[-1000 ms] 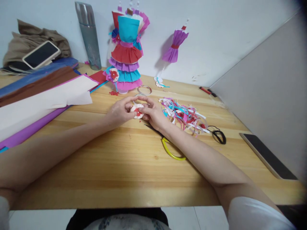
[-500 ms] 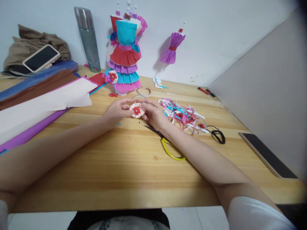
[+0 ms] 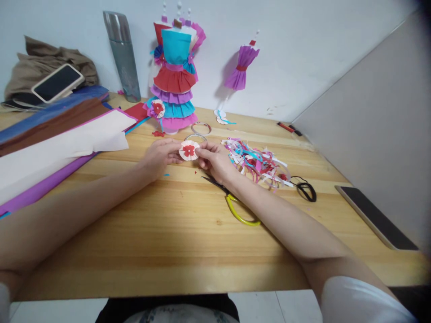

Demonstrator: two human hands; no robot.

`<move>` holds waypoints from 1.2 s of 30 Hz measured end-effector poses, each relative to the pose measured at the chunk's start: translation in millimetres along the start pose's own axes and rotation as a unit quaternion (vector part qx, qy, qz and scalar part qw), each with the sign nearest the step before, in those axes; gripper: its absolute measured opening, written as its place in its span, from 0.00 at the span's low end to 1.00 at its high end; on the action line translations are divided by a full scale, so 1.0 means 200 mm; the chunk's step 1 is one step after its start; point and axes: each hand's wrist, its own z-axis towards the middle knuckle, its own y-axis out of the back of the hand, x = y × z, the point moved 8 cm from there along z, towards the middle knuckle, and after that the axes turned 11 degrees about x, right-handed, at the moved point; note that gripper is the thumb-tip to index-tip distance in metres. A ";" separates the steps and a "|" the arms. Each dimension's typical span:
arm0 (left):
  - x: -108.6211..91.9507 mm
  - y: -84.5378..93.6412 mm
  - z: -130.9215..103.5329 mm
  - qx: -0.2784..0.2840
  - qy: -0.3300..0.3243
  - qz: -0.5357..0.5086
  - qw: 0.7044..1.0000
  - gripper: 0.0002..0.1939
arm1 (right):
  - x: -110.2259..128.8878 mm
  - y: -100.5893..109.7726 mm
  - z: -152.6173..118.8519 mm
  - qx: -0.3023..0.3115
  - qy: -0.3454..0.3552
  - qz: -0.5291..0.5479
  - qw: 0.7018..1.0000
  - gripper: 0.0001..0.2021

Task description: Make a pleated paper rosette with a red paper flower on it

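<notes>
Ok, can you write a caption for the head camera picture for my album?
Two hands hold a white pleated rosette with a red center.

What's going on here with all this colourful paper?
A person's right hand pinches a round, pleated white paper rosette with a red flower centre; the left hand is at its other edge. Yellow-handled scissors lie by the right forearm, near a pile of multicoloured paper scraps. Behind stands a ruffled, multicoloured miniature dress.
</notes>
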 end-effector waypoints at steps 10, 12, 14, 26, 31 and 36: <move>0.00 0.00 -0.02 -0.039 0.026 0.039 0.998 0.08 | 0.03 0.02 -0.01 -0.032 0.032 -0.023 0.999 0.13; 0.00 0.00 -0.03 -0.038 0.031 0.056 0.997 0.06 | 0.04 0.03 -0.01 -0.046 0.046 -0.032 0.997 0.13; 0.00 -0.01 -0.03 -0.028 0.025 0.073 0.997 0.07 | 0.05 0.03 -0.01 -0.050 0.052 -0.036 0.997 0.12; 0.02 -0.04 -0.01 0.026 0.009 0.128 0.991 0.12 | 0.02 0.03 0.00 -0.054 0.050 -0.034 0.997 0.14; 0.01 -0.06 -0.02 0.023 0.009 0.137 0.990 0.11 | 0.03 0.02 -0.01 -0.053 0.050 -0.012 0.997 0.15; 0.01 -0.05 -0.03 0.007 -0.007 0.149 0.989 0.11 | 0.04 0.01 -0.01 -0.045 0.067 -0.002 0.997 0.16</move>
